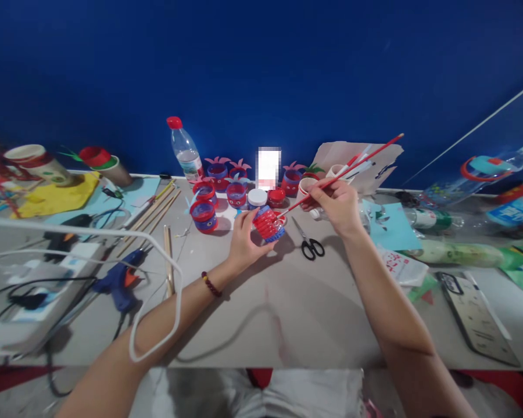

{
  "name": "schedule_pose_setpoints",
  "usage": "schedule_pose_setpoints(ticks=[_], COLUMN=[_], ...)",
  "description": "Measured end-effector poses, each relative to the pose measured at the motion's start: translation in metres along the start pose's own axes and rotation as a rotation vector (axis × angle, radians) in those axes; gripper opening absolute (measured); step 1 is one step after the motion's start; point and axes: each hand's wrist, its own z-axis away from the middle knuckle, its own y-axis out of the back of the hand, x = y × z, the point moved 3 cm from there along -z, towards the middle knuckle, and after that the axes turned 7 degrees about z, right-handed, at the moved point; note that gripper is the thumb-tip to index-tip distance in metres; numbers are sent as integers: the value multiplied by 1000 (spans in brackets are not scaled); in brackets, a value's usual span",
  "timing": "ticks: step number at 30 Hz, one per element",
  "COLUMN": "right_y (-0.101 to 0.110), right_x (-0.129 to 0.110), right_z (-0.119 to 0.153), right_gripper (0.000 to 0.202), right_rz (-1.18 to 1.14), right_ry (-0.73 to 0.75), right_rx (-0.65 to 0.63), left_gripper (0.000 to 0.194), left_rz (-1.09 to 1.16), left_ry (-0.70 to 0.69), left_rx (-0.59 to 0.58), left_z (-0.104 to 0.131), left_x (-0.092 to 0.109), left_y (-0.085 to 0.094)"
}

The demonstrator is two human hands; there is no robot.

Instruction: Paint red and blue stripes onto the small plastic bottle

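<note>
My left hand (pixel 246 242) grips a small ribbed cup (pixel 269 223), painted red and blue, and holds it tilted above the table. My right hand (pixel 337 204) pinches a long red paintbrush (pixel 357 161) whose tip meets or nearly meets the cup's right side. Behind the cup stand a white-lidded jar (pixel 257 199) and a red paint jar (pixel 276 198). Several red and blue cups with eyes, such as one (pixel 204 217) at the left, are grouped near the wall. Black-handled scissors (pixel 312 249) lie right of the held cup.
A red-capped bottle (pixel 185 152) stands by the wall. On the left are wooden sticks (pixel 150 217), a blue glue gun (pixel 121 281), a power strip (pixel 47 302) and a looping white cable (pixel 179 290). Plastic bottles (pixel 436 219) and a phone (pixel 477 316) lie on the right.
</note>
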Motion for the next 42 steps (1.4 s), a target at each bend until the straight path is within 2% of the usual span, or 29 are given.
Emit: schedule_pose_setpoints(ticks=[5,13,25,32,37,42], right_y=[-9,-14,-9,-1,-8,-14], right_x=[-5,3,-5,-3,-1,-3], right_z=[5,8,6,3,6,9], right_gripper=[40,41,42,34,37,42], right_rz=[24,67,158,88,48,99], right_ry=[8,42,81,66,30,51], right_rx=[-3,-1,30,59,10,31], left_gripper=[84,80,80,78,78,79], left_rz=[36,50,59,36,10,21], left_ry=[24,14,17,-3,-19,-22], left_rx=[17,25,48,46,45,57], left_z=[0,-1,0,-1,-1,-1], left_x=[0,-1,-4,-2,-1,-1], left_y=[0,0,-1,0,1,1])
